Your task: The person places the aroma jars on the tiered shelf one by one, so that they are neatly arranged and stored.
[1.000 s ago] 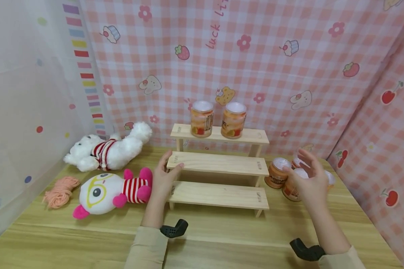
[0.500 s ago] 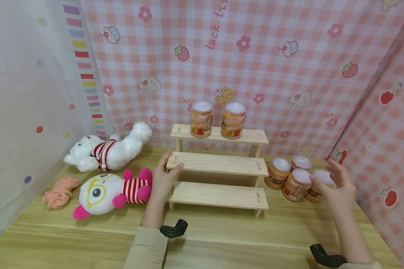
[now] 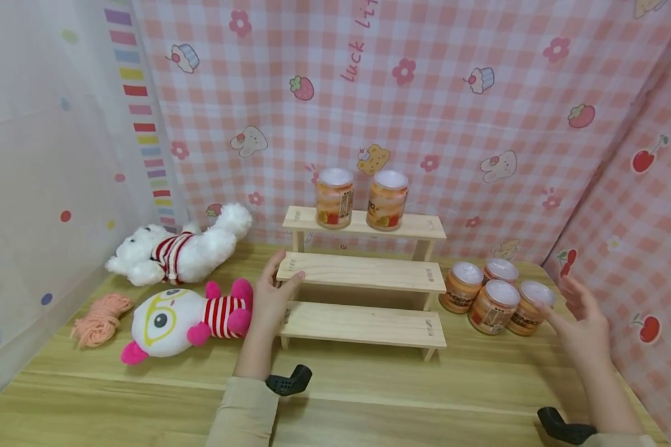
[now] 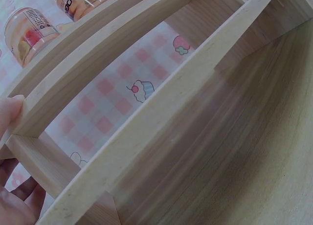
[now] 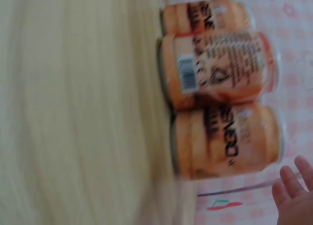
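A three-step wooden display shelf (image 3: 363, 271) stands mid-table. My left hand (image 3: 269, 304) grips its left end, the thumb on the middle step and the fingers behind the side piece, as the left wrist view shows. Two orange-labelled cans (image 3: 335, 200) with pale lids stand upright on the top step. Several more such cans cluster on the table right of the shelf. My right hand (image 3: 584, 326) holds nothing; its fingers are spread and relaxed, right beside the outermost can (image 3: 532, 308). In the right wrist view its fingertips show near that can's lid end (image 5: 234, 142).
Left of the shelf lie a white fluffy toy dog (image 3: 179, 251), a pink and white plush toy (image 3: 184, 320) and a bundle of peach yarn (image 3: 102, 318). Checked pink cloth (image 3: 335, 112) hangs behind, and a cherry-print cloth (image 3: 637, 248) borders the right side.
My right hand has moved right, from over the cluster of cans to its outer side. The left hand stays on the shelf, and the cans have not moved.
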A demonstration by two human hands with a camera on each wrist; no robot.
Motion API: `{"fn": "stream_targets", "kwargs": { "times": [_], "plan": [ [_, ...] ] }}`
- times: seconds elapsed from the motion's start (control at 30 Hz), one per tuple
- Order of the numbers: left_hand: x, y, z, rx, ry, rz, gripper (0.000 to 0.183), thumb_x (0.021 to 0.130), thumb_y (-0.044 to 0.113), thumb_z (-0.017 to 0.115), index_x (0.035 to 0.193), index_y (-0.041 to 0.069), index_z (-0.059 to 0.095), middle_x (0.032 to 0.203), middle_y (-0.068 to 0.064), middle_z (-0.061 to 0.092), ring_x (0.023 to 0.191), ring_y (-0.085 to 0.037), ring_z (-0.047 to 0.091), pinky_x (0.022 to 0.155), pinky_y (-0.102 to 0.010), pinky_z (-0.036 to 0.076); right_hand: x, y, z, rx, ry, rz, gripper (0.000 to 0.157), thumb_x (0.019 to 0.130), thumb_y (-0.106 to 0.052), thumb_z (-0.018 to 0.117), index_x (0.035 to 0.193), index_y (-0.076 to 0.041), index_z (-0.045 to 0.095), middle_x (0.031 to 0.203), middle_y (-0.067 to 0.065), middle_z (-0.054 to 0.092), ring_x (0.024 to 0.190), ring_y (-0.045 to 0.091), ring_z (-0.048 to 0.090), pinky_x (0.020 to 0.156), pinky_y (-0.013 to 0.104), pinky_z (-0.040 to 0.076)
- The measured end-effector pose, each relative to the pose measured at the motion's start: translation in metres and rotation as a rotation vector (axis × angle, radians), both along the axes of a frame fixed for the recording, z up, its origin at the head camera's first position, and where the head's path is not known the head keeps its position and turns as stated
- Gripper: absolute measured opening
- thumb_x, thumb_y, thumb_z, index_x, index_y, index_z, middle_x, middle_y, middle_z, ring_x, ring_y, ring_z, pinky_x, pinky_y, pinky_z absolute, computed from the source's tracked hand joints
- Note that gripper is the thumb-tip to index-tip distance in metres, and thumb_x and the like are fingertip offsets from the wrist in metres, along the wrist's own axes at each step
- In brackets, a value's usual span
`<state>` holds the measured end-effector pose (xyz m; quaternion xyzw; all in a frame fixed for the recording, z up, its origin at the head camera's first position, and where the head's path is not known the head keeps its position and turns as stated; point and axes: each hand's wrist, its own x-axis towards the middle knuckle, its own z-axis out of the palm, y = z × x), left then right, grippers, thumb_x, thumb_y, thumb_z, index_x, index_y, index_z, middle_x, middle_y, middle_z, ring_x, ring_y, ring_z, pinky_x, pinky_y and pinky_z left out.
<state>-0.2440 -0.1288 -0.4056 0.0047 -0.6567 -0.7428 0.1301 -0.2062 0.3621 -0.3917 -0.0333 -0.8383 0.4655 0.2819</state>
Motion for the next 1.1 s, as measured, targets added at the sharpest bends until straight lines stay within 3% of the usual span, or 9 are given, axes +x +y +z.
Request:
{"fn": "stream_targets", "kwargs": {
  "times": [0.23, 0.43, 0.6, 0.67, 0.73, 0.83, 0.93, 1.0, 1.1],
  "plan": [
    [-0.001, -0.002, -0.002, -0.017, 0.0, 0.002, 0.066, 0.089, 0.015, 0.071, 0.147, 0.014, 0.039, 0.15, 0.0, 0.033, 0.129, -0.013, 0.038, 0.102, -0.028, 0.039, -0.009, 0.018, -0.01, 0.073, -0.022, 0.097, 0.067, 0.089, -0.013, 0.069, 0.147, -0.01, 0.036, 0.135, -0.009, 0.047, 0.112, -0.005, 0.044, 0.088, 0.003, 0.034],
    [0.0, -0.001, -0.001, -0.012, 0.004, 0.003, 0.065, 0.089, 0.012, 0.07, 0.146, 0.013, 0.04, 0.149, -0.001, 0.036, 0.126, -0.013, 0.042, 0.1, -0.028, 0.041, -0.019, 0.031, -0.014, 0.118, -0.059, 0.172, 0.069, 0.09, -0.013, 0.068, 0.148, -0.005, 0.032, 0.124, -0.012, 0.047, 0.101, -0.012, 0.042, 0.081, 0.003, 0.038],
    [0.0, 0.0, -0.001, -0.001, 0.003, 0.002, 0.064, 0.089, 0.013, 0.07, 0.146, 0.016, 0.041, 0.148, -0.001, 0.035, 0.126, -0.013, 0.042, 0.099, -0.027, 0.041, -0.027, 0.036, -0.015, 0.133, -0.12, 0.238, 0.071, 0.091, -0.011, 0.067, 0.148, 0.003, 0.027, 0.13, 0.024, 0.043, 0.093, -0.015, 0.04, 0.075, 0.004, 0.041],
    [0.0, 0.0, 0.0, -0.001, 0.002, 0.002, 0.064, 0.089, 0.013, 0.07, 0.146, 0.015, 0.041, 0.149, -0.001, 0.036, 0.126, -0.013, 0.042, 0.1, -0.026, 0.041, -0.029, 0.037, -0.015, 0.13, -0.133, 0.26, 0.07, 0.091, -0.01, 0.066, 0.147, 0.005, 0.026, 0.13, 0.032, 0.039, 0.092, -0.016, 0.04, 0.073, 0.005, 0.042],
    [0.0, 0.0, -0.001, -0.004, 0.002, 0.001, 0.065, 0.089, 0.013, 0.07, 0.146, 0.014, 0.04, 0.149, -0.001, 0.036, 0.127, -0.013, 0.042, 0.1, -0.027, 0.041, -0.03, 0.037, -0.015, 0.123, -0.137, 0.276, 0.069, 0.091, -0.009, 0.066, 0.145, 0.008, 0.026, 0.127, 0.026, 0.042, 0.091, -0.017, 0.041, 0.071, 0.006, 0.044],
    [0.001, 0.0, 0.0, 0.001, 0.007, -0.003, 0.065, 0.089, 0.012, 0.07, 0.146, 0.014, 0.04, 0.148, -0.002, 0.036, 0.127, -0.014, 0.042, 0.1, -0.027, 0.041, -0.032, 0.038, -0.016, 0.12, -0.133, 0.301, 0.066, 0.091, -0.008, 0.066, 0.142, 0.012, 0.028, 0.119, -0.003, 0.049, 0.09, -0.017, 0.045, 0.068, 0.007, 0.046],
    [0.001, 0.0, 0.0, -0.002, 0.008, -0.002, 0.064, 0.089, 0.012, 0.069, 0.146, 0.014, 0.04, 0.149, -0.002, 0.035, 0.127, -0.014, 0.041, 0.101, -0.027, 0.04, -0.033, 0.037, -0.015, 0.117, -0.135, 0.314, 0.065, 0.091, -0.009, 0.066, 0.14, 0.014, 0.03, 0.106, -0.027, 0.046, 0.089, -0.017, 0.047, 0.066, 0.009, 0.046],
    [0.001, 0.0, 0.0, -0.005, 0.007, 0.003, 0.064, 0.089, 0.013, 0.07, 0.146, 0.015, 0.041, 0.149, -0.001, 0.035, 0.128, -0.013, 0.04, 0.101, -0.026, 0.04, -0.033, 0.036, -0.015, 0.111, -0.144, 0.314, 0.065, 0.091, -0.01, 0.067, 0.139, 0.014, 0.032, 0.101, -0.032, 0.045, 0.088, -0.017, 0.047, 0.066, 0.009, 0.046],
    [0.001, 0.001, 0.0, -0.007, 0.006, 0.006, 0.064, 0.089, 0.012, 0.07, 0.146, 0.015, 0.041, 0.149, -0.001, 0.036, 0.128, -0.012, 0.04, 0.101, -0.026, 0.04, -0.032, 0.035, -0.014, 0.105, -0.166, 0.293, 0.065, 0.091, -0.013, 0.067, 0.139, 0.014, 0.034, 0.1, -0.029, 0.048, 0.088, -0.018, 0.047, 0.066, 0.008, 0.046]
  ]
}}
